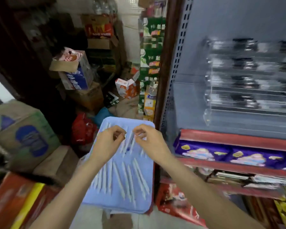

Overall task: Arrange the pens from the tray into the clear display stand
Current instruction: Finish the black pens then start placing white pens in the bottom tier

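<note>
Pens (pixel 122 176): lying loose across the blue tray (pixel 145 202) at near centre — within easy reach.
Left hand (pixel 108 143): fingers curling, seemingly pinching a pen; blur is obscuring the grip.
Right hand (pixel 149 141): likewise.
Clear display stand (pixel 248 80): sitting on the far right shelf — tiers part-filled.

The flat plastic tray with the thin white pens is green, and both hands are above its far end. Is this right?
Not quite. In the head view the flat plastic tray is light blue, not green. The thin white pens lie on it, and both hands, left and right, are above its far end.
</note>
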